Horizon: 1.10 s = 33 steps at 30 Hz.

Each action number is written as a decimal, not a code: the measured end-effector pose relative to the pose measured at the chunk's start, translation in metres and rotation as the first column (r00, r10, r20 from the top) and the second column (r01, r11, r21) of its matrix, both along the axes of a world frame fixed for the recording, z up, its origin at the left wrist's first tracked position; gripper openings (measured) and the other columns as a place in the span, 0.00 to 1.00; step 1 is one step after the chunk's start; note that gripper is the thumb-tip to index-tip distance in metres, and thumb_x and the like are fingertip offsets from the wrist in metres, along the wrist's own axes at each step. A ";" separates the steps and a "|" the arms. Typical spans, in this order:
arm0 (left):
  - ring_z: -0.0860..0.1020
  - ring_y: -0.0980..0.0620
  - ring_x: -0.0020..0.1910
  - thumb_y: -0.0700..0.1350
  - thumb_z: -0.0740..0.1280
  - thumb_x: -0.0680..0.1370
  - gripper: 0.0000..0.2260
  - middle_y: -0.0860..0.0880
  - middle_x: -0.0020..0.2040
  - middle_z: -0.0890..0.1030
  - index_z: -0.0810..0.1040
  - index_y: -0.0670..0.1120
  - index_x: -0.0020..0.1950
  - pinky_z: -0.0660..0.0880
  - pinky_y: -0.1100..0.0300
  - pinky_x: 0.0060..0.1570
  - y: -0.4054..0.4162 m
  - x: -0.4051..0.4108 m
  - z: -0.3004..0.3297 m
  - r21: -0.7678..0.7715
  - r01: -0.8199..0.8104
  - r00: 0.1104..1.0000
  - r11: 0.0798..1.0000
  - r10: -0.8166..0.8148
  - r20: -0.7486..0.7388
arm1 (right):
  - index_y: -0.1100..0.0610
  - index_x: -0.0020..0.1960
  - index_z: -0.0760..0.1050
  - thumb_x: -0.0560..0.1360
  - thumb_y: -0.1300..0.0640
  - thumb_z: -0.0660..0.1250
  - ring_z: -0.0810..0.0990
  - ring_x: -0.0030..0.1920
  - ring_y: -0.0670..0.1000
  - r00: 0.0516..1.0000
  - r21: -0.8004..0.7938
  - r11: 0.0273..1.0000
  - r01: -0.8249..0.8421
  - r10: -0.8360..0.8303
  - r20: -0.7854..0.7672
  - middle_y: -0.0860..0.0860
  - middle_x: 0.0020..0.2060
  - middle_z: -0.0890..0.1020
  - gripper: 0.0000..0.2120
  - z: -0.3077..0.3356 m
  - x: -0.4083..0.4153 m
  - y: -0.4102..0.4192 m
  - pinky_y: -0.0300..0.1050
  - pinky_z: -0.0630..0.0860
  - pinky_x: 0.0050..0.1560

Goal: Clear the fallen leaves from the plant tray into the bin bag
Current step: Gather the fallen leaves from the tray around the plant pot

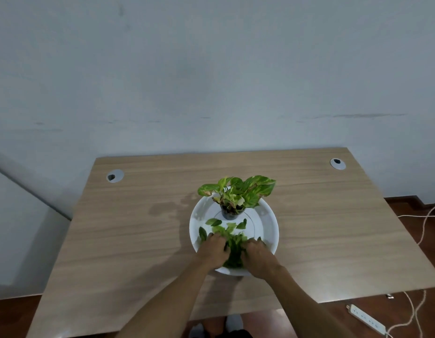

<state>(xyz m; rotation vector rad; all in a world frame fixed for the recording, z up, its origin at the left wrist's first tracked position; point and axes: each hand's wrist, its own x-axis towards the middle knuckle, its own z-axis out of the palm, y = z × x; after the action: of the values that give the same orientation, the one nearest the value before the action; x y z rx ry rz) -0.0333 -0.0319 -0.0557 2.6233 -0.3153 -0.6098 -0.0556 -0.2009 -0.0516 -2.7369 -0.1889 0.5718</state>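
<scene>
Both hands are in the near half of the white tray (267,215), cupped around a heap of leaves (233,252): the left hand (212,251) presses in from the left, the right hand (259,257) from the right, each partly closed against the pile, not yet clenched round it. A good scoop, I judge, would slide the fingertips under the heap along the tray floor and squeeze inward before lifting, or the outer leaves will slip free.

Several loose leaves (215,222) lie farther in, near the pot (229,213) (these need a second pass). The plant (238,191) overhangs the far side, so lift toward the near edge. The desk (114,240) is bare left and right, with ample room. No bin bag is in view.
</scene>
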 end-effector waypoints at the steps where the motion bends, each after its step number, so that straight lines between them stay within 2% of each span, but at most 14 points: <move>1: 0.76 0.43 0.54 0.48 0.61 0.78 0.11 0.42 0.53 0.78 0.76 0.42 0.48 0.75 0.49 0.50 0.000 -0.002 0.002 -0.024 -0.002 1.000 1.000 0.003 0.016 | 0.60 0.43 0.76 0.77 0.58 0.57 0.80 0.47 0.60 1.000 -0.009 1.000 0.001 -0.001 -0.003 0.59 0.47 0.82 0.10 0.002 -0.002 0.003 0.51 0.76 0.50; 4: 0.78 0.48 0.50 0.49 0.61 0.76 0.10 0.48 0.49 0.80 0.78 0.45 0.46 0.75 0.54 0.43 0.006 0.001 0.009 -0.074 -0.045 0.987 0.996 0.056 0.149 | 0.59 0.47 0.78 0.78 0.56 0.56 0.80 0.49 0.59 0.998 -0.049 0.998 0.041 -0.039 0.039 0.57 0.48 0.81 0.12 0.012 0.007 0.005 0.51 0.77 0.45; 6: 0.77 0.50 0.53 0.50 0.61 0.76 0.11 0.51 0.54 0.80 0.79 0.48 0.51 0.76 0.54 0.48 0.015 0.008 0.009 -0.088 -0.073 0.968 0.993 0.092 0.235 | 0.56 0.52 0.79 0.78 0.54 0.55 0.80 0.52 0.59 0.991 -0.027 0.997 0.073 -0.070 0.110 0.56 0.49 0.80 0.14 0.017 0.019 0.004 0.52 0.78 0.46; 7: 0.76 0.50 0.56 0.50 0.61 0.77 0.12 0.51 0.56 0.79 0.79 0.48 0.55 0.75 0.54 0.51 0.020 0.012 0.006 -0.083 -0.080 0.963 0.993 0.099 0.252 | 0.55 0.55 0.79 0.78 0.52 0.56 0.79 0.54 0.58 0.986 0.011 0.995 0.100 -0.100 0.131 0.56 0.52 0.80 0.15 0.018 0.026 0.003 0.52 0.78 0.48; 9: 0.75 0.50 0.60 0.49 0.60 0.78 0.15 0.51 0.60 0.77 0.75 0.48 0.63 0.73 0.54 0.55 0.028 0.019 0.000 -0.088 -0.094 0.964 0.992 0.113 0.243 | 0.53 0.66 0.75 0.79 0.50 0.57 0.74 0.65 0.57 0.987 0.051 0.991 0.121 -0.125 0.102 0.55 0.64 0.76 0.19 0.014 0.037 0.002 0.54 0.76 0.59; 11: 0.72 0.50 0.64 0.48 0.61 0.78 0.19 0.50 0.65 0.75 0.71 0.47 0.69 0.72 0.55 0.60 0.033 0.027 -0.008 -0.104 -0.090 0.968 0.990 0.112 0.223 | 0.54 0.76 0.64 0.81 0.50 0.57 0.61 0.76 0.58 0.996 0.034 0.995 0.089 -0.089 -0.008 0.55 0.76 0.64 0.24 0.005 0.044 0.002 0.56 0.68 0.71; 13: 0.67 0.49 0.71 0.47 0.61 0.78 0.24 0.49 0.73 0.70 0.64 0.46 0.75 0.68 0.55 0.68 0.035 0.034 -0.017 -0.073 -0.049 0.977 0.996 0.063 0.203 | 0.55 0.79 0.55 0.82 0.47 0.54 0.52 0.79 0.58 0.995 0.000 0.999 0.037 -0.037 -0.087 0.56 0.80 0.54 0.28 -0.004 0.046 0.005 0.57 0.60 0.76; 15: 0.65 0.48 0.73 0.48 0.61 0.79 0.26 0.48 0.75 0.67 0.61 0.46 0.77 0.63 0.53 0.72 0.035 0.037 -0.024 -0.013 -0.017 0.988 1.000 0.019 0.155 | 0.57 0.80 0.51 0.83 0.45 0.51 0.48 0.80 0.58 0.994 -0.012 1.000 0.020 -0.022 -0.111 0.56 0.80 0.51 0.29 -0.012 0.044 0.011 0.55 0.53 0.78; 18: 0.70 0.47 0.67 0.48 0.60 0.78 0.25 0.48 0.67 0.73 0.64 0.48 0.75 0.65 0.54 0.69 0.035 0.034 -0.026 0.019 -0.006 0.990 1.000 0.003 0.140 | 0.59 0.79 0.54 0.83 0.43 0.51 0.48 0.80 0.57 0.994 -0.013 1.000 0.002 -0.003 -0.105 0.57 0.80 0.54 0.30 -0.016 0.032 0.022 0.54 0.52 0.78; 22: 0.73 0.45 0.59 0.47 0.59 0.79 0.18 0.46 0.59 0.76 0.71 0.46 0.69 0.71 0.50 0.60 0.039 0.026 -0.019 0.013 0.060 0.993 0.998 -0.061 0.099 | 0.59 0.75 0.60 0.82 0.44 0.52 0.60 0.76 0.59 0.997 0.006 0.998 -0.065 0.065 -0.036 0.57 0.74 0.65 0.27 -0.018 0.012 0.028 0.53 0.59 0.76; 25: 0.77 0.45 0.54 0.46 0.59 0.77 0.11 0.46 0.53 0.78 0.77 0.45 0.55 0.75 0.47 0.53 0.041 0.021 -0.011 -0.021 0.113 0.993 0.993 -0.112 0.040 | 0.55 0.72 0.66 0.82 0.44 0.53 0.69 0.69 0.57 0.998 0.018 0.997 -0.069 0.069 -0.007 0.54 0.68 0.72 0.23 -0.013 0.006 0.028 0.53 0.69 0.69; 27: 0.78 0.45 0.52 0.45 0.59 0.77 0.10 0.45 0.51 0.80 0.78 0.44 0.51 0.76 0.48 0.49 0.042 0.022 -0.005 -0.041 0.095 0.994 0.995 -0.092 0.062 | 0.54 0.70 0.68 0.82 0.46 0.53 0.70 0.68 0.57 0.999 0.024 0.999 -0.024 0.024 0.025 0.54 0.67 0.73 0.21 -0.004 0.011 0.026 0.54 0.73 0.65; 30: 0.74 0.46 0.60 0.44 0.58 0.78 0.15 0.47 0.59 0.77 0.75 0.45 0.63 0.73 0.49 0.57 0.043 0.029 -0.005 -0.079 0.077 0.986 0.994 -0.064 0.151 | 0.54 0.73 0.66 0.82 0.46 0.53 0.64 0.74 0.59 0.998 0.051 0.997 0.052 -0.054 0.031 0.56 0.73 0.68 0.23 0.002 0.025 0.021 0.56 0.71 0.68; 33: 0.70 0.45 0.65 0.44 0.58 0.78 0.21 0.46 0.67 0.72 0.67 0.45 0.71 0.68 0.50 0.64 0.040 0.033 -0.012 0.011 0.112 0.985 0.994 -0.112 0.130 | 0.52 0.79 0.54 0.81 0.41 0.53 0.53 0.79 0.58 0.997 0.036 0.999 0.033 -0.030 -0.077 0.56 0.80 0.55 0.31 0.000 0.033 0.023 0.58 0.60 0.76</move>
<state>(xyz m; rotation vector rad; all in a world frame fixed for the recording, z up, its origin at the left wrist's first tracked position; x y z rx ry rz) -0.0006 0.0082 -0.0679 2.6681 -0.5051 -0.4751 -0.0223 -0.1783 -0.0518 -2.6721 -0.1356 0.6560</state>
